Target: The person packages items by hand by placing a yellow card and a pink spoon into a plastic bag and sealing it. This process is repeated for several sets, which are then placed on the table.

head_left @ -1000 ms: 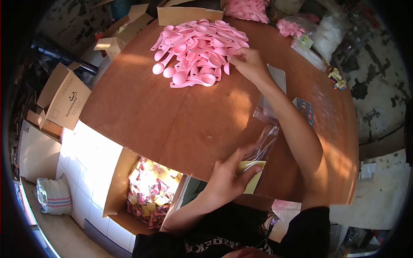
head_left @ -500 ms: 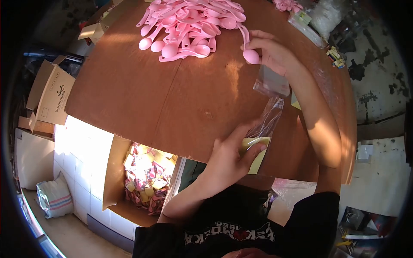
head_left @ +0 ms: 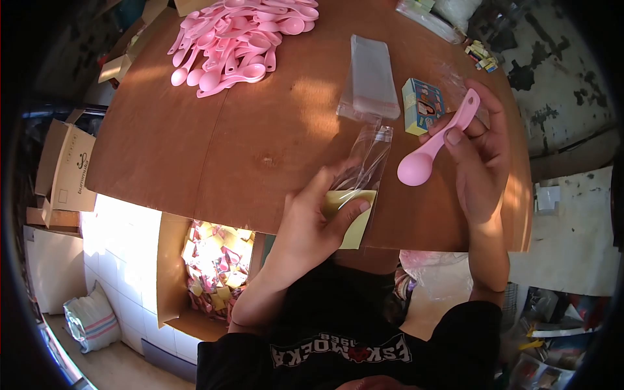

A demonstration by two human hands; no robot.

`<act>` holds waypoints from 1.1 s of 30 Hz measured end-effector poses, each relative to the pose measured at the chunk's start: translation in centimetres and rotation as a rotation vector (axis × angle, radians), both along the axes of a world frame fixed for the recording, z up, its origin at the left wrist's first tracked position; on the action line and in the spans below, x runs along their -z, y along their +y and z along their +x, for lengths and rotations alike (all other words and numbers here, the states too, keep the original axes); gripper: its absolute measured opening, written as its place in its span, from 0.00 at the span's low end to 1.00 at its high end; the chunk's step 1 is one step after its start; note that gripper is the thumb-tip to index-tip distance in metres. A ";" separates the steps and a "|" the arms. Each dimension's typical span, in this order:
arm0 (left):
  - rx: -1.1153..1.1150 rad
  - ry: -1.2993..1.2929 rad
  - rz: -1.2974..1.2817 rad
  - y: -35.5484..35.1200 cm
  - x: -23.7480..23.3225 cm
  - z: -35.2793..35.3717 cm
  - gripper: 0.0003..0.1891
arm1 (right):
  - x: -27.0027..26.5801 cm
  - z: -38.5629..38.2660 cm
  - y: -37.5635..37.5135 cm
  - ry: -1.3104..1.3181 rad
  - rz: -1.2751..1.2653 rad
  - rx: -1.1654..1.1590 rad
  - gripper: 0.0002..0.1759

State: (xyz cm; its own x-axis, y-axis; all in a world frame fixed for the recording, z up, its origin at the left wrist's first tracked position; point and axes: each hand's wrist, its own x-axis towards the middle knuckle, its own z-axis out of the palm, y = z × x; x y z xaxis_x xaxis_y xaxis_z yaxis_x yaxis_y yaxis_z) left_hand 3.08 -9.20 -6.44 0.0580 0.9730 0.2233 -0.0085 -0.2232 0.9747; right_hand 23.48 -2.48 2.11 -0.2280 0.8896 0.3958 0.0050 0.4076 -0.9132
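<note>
Entry: 1 pink spoon (head_left: pixel 432 146), right hand (head_left: pixel 478 162) pinching its handle beside the clear bag (head_left: pixel 367 159); left hand (head_left: pixel 312 221) is gripping that bag (yellow card (head_left: pixel 354 221) already inside) at bench (head_left: pixel 227 149) edge; spoon not yet going in, spoon pile (head_left: pixel 234 39) waiting

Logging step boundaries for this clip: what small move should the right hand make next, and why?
Probably bring the pink spoon bowl-first to the upper end of the clear bag. The right hand holds the spoon beside the bag, apart from it; the left hand pins the bag's lower end, over the yellow card.
</note>
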 end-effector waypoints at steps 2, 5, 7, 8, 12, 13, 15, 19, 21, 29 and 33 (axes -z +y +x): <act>0.030 -0.005 -0.013 0.0 -0.1 0.5 0.25 | 0.2 -0.2 -0.5 0.037 0.090 -0.034 0.33; 0.080 0.035 0.100 0.0 -0.2 1.0 0.25 | 0.4 -0.4 -0.2 0.066 0.134 -0.037 0.32; 0.130 -0.005 0.011 -0.2 -0.4 1.3 0.27 | 0.6 -0.5 0.0 0.085 0.083 -0.023 0.31; 0.131 0.001 0.009 -0.3 -0.2 1.3 0.27 | 1.0 -0.4 0.1 0.048 0.057 -0.021 0.31; 0.170 -0.028 -0.079 -0.1 -0.7 1.7 0.29 | 1.4 -0.4 -0.2 -0.020 -0.005 -0.044 0.29; 0.204 -0.049 -0.143 -0.1 -1.0 1.7 0.30 | 1.7 -0.4 -0.3 -0.017 -0.027 -0.058 0.29; 0.209 -0.066 -0.109 -0.1 -0.8 1.9 0.29 | 2.0 -0.4 -0.5 -0.030 -0.031 -0.057 0.27; 0.099 -0.011 0.093 0.5 0.6 2.4 0.27 | 1.7 -0.5 -1.1 -0.125 0.043 -0.063 0.20; 0.135 -0.049 0.027 0.1 0.3 2.3 0.27 | 1.8 -0.5 -1.2 -0.108 -0.031 -0.092 0.15; 0.215 -0.061 -0.058 -0.5 -1.3 2.6 0.33 | 0.8 0.5 -2.9 -0.059 -0.352 -0.232 0.12; 0.063 -0.219 0.222 0.0 0.4 2.8 0.40 | -2.2 2.3 -3.1 -0.113 -0.030 -0.106 0.11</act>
